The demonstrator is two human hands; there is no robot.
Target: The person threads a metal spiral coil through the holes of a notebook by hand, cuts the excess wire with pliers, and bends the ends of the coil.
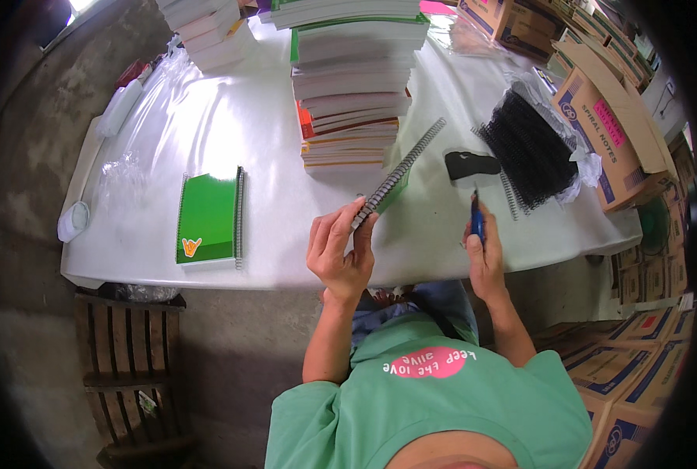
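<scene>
Hidden: the lower end of the spiral-bound notebook (395, 181) sits behind the fingers of the left hand (341, 252); its cover is seen edge-on, only a strip of green showing
Hard to make out: the small blue-handled tool (477, 221) in the right hand (484, 258), its tip too thin to read
Left hand: closed on the notebook's lower end, holding it tilted up and away over the tabletop (231, 125)
Right hand: wrapped round the tool's handle, well apart from the notebook
Notebook: above the tabletop's near edge, spine rising toward the tall stack of books (352, 94)
Nearby: green notebook (208, 219) lying flat at left; bundle of black spiral coils (530, 148) at right
</scene>
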